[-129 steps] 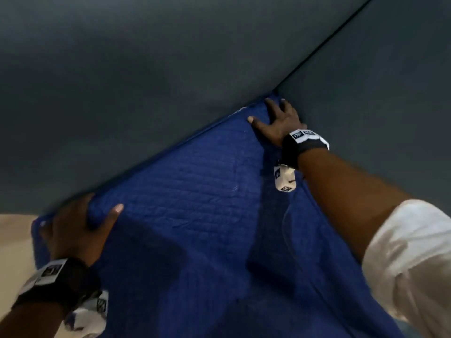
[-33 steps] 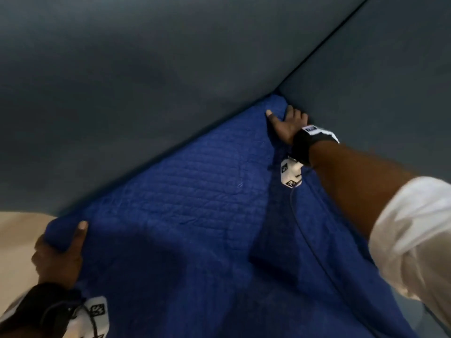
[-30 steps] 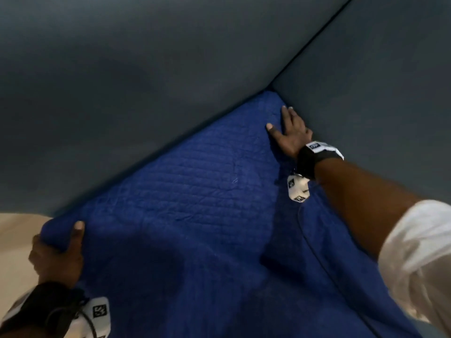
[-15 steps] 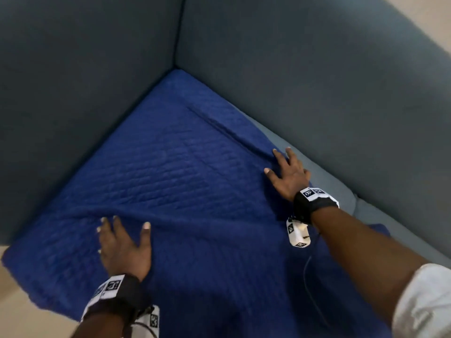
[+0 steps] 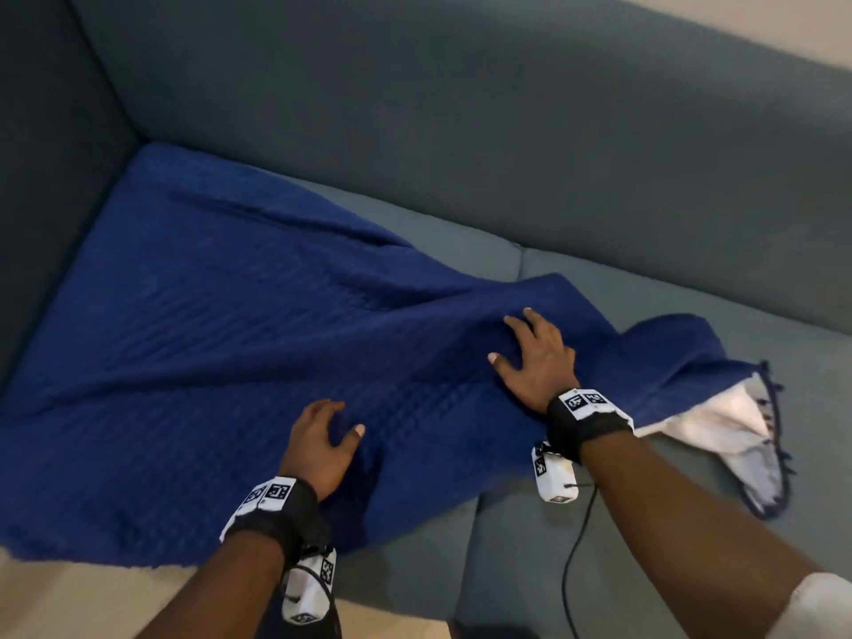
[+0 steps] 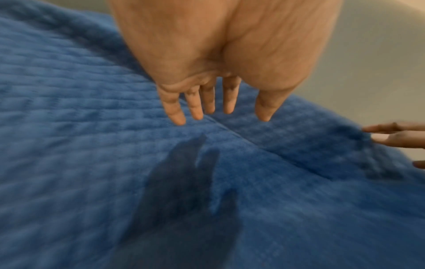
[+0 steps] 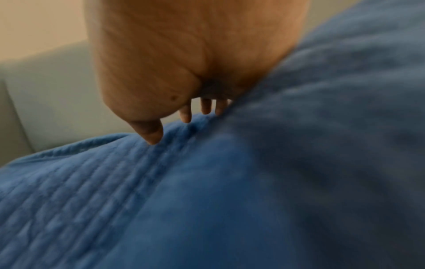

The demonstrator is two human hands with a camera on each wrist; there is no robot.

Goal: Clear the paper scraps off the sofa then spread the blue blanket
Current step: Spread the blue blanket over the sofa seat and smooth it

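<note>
The grey sofa [image 5: 507, 131] carries the blue blanket [image 5: 207, 339] over its corner seat, with the right end bunched and a white underside [image 5: 719, 426] turned up. The right hand [image 5: 535, 362] presses a raised fold, fingers spread flat; the left hand [image 5: 318, 449], fingers loose and holding nothing, seems to hover just above the cloth.

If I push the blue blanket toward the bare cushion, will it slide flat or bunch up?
Probably bunch: the blue blanket is floppy, already ridged into folds beside the right hand. Its quilted thickness suggests some weight, so it likely drags on the sofa seat. The flipped corner showing white backing probably needs lifting.
</note>
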